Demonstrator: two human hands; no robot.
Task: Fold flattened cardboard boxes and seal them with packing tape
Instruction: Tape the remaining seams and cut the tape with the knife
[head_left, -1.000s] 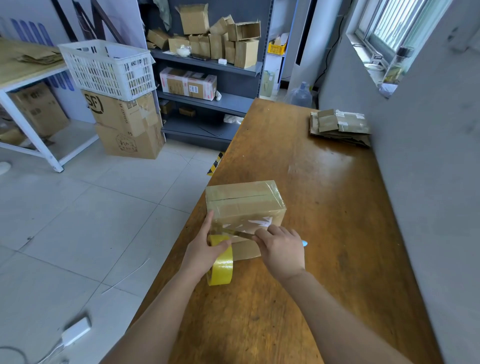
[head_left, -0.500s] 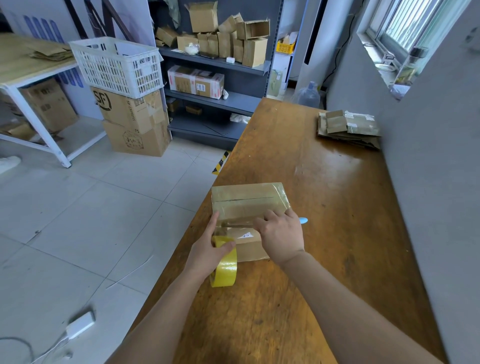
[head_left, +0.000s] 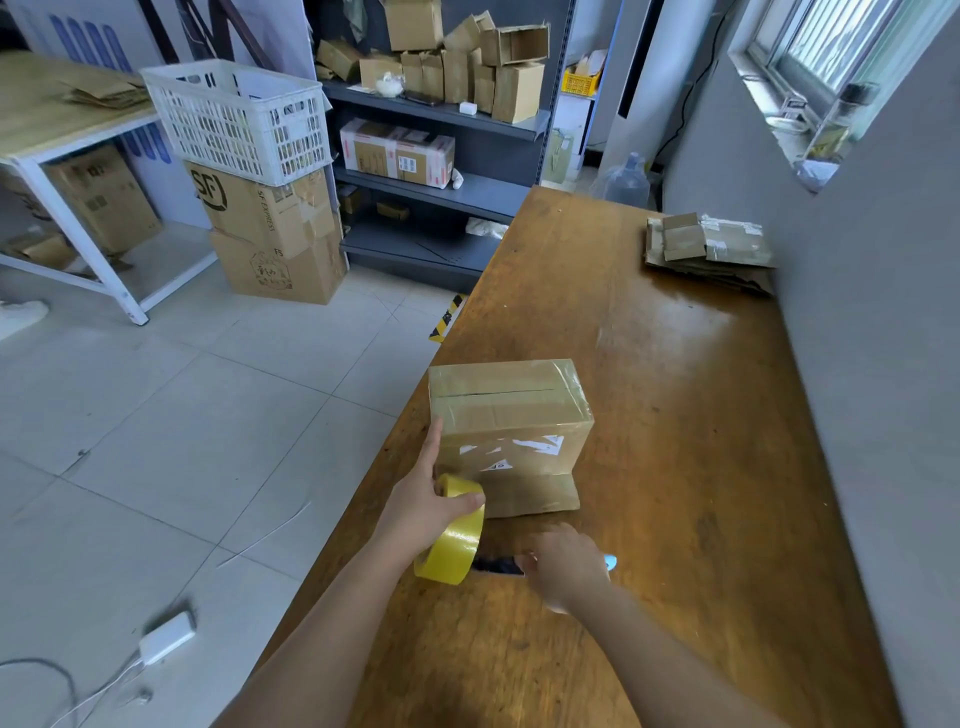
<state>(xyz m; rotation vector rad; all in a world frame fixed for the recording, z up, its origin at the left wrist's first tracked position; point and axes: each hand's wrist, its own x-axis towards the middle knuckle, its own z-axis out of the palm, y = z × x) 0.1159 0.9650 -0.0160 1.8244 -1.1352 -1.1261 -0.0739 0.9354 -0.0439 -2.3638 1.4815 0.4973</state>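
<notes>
My left hand (head_left: 421, 512): thumb and fingers wrapped round the tape roll (head_left: 451, 535), forefinger against the left side of the box (head_left: 511, 415).
Box: at 12 o'clock on the table (head_left: 701, 467), top seam taped, seemingly sealed.
My right hand (head_left: 563, 566): curled round the cutter (head_left: 498, 565), blade toward 9 o'clock.
Left to do: flattened boxes (head_left: 706, 249) at 1 o'clock, not yet folded.

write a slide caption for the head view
Left hand holds yellow tape roll beside a taped cardboard box; right hand grips a blue-handled cutter.
</notes>
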